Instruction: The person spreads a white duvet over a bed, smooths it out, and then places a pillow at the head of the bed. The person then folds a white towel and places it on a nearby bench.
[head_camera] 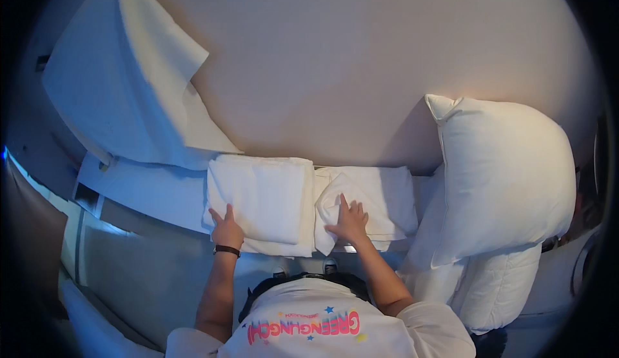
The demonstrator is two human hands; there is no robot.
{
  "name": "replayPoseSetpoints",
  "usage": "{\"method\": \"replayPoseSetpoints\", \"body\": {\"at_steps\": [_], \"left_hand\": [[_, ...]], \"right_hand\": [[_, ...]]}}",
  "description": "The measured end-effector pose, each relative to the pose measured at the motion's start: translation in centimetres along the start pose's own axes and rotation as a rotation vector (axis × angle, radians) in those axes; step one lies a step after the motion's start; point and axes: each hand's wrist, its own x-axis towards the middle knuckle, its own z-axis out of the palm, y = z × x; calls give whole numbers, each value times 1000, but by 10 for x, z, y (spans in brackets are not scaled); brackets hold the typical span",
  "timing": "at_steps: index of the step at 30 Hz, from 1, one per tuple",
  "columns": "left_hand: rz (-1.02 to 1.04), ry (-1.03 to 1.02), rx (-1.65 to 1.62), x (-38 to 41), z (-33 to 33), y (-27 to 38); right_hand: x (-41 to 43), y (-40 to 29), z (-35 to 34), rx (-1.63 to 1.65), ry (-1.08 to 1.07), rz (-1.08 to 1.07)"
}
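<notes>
Two folded stacks of white cloth lie side by side on a long narrow white surface in front of me. My left hand (pixel 228 231), with a dark band at its wrist, rests on the near left corner of the left folded stack (pixel 271 198), fingers apart. On the left part of the right folded stack (pixel 387 203) lies my right hand (pixel 350 220), fingers spread over a raised, rumpled fold. Neither hand is seen gripping the cloth. The undersides of both hands are hidden.
A large white cloth (pixel 116 82) stands draped against the wall at the left, above the white shelf (pixel 150 184). To the right, a white pillow (pixel 508 179) leans over a quilted white bundle (pixel 500 285). Dark shoes (pixel 330 265) show below the shelf's near edge.
</notes>
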Motion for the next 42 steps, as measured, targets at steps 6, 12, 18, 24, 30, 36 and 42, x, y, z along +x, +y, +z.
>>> {"method": "replayPoseSetpoints", "body": {"at_steps": [6,12,18,24,30,36,42], "left_hand": [[549,3,-72,-9,34,21],[836,-228,-731,-57,8,90],[888,-594,-797,-63,34,128],[736,-668,-690,-69,20,129],[798,-352,-497,-86,28,164],[1002,-675,-630,-110,25,259],[977,-1226,-881,-136,3,367]], "right_hand": [[1,52,51,384,-11,48],[9,-2,-91,1464,-407,183],[-9,20,-72,1441,-81,384],[-61,66,-142,682,1065,174],[-60,130,-181,725,1393,806],[-65,152,-184,1145,1276,726],[-90,119,-171,1048,1044,630]]}}
